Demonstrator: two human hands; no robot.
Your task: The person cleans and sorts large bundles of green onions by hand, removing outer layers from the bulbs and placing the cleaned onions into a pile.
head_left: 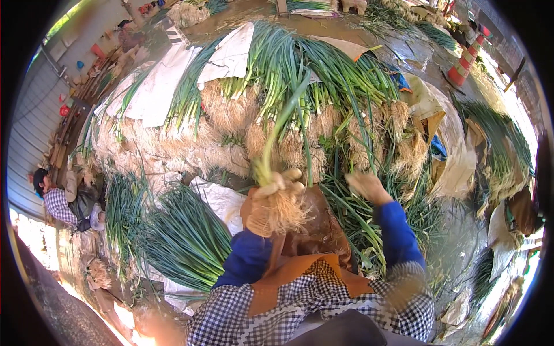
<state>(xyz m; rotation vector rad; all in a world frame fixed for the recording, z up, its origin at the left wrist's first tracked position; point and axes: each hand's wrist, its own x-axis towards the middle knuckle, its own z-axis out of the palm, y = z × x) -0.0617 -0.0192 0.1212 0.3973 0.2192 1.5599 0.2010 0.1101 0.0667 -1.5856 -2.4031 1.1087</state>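
In front of my chest, my left hand is closed around the base of a green onion. Its stalk points up and away, and its shaggy pale roots hang below my fingers. My right hand is off to the right, apart from that onion, over a heap of loose green leaves. Motion blurs its fingers, so whether it grips anything is unclear. Beyond both hands lies a long mound of green onions, with root ends facing me.
A fanned bunch of green onions lies at my left by a white sheet. A brown apron covers my lap. White cloths drape the mound. Another person sits at far left. An orange-and-white traffic cone stands back right.
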